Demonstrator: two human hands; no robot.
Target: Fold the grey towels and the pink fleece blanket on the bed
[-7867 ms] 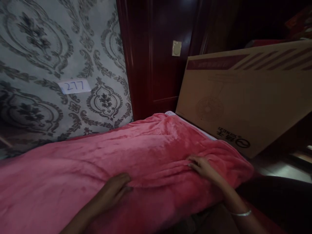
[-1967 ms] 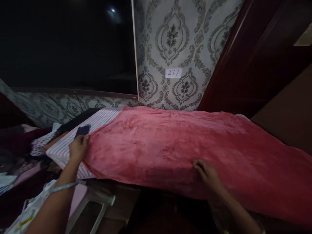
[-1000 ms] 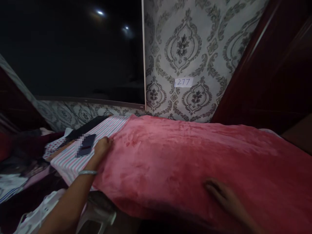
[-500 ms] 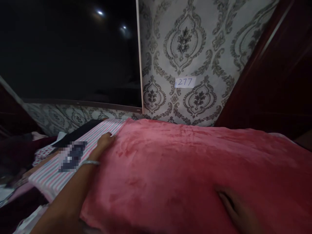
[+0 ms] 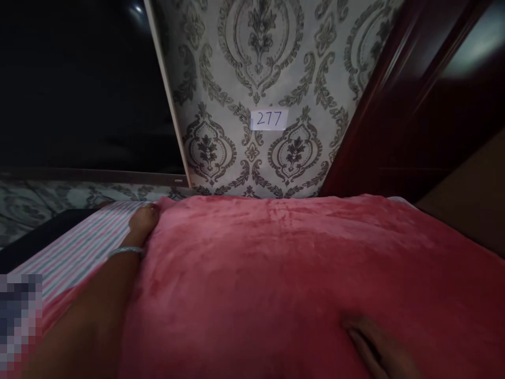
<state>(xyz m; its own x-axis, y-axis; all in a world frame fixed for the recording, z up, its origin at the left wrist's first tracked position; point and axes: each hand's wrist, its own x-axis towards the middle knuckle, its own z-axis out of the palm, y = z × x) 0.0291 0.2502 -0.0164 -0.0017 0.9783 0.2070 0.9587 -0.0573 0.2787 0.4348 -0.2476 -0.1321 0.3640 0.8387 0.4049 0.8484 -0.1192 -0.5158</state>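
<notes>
A plush pink-red blanket [image 5: 252,263] spreads over most of the surface in front of me, with shallow creases. At its far left edge, my left hand [image 5: 144,221] is closed, fingers curled on the blanket's border; the fingertips are partly hidden. A light bracelet circles that wrist. My right hand [image 5: 374,345] rests low on the blanket, thumb apart from the fingers, dim and slightly blurred, with nothing seen in it. Beneath and left of my left forearm lies a striped pink, white and grey cloth [image 5: 79,247].
A large dark television [image 5: 87,95] stands at the back left. Patterned wallpaper [image 5: 260,68] bears a paper label [image 5: 269,119] reading 277. Dark red glossy wood [image 5: 379,126] rises at the right. A black flat item [image 5: 47,231] lies at the left; a blurred patch [image 5: 19,316] covers the lower left.
The view has swung right and closer. My left hand stays at the blanket's left edge, and more red fabric shows left of the forearm. My right hand has hardly moved.
</notes>
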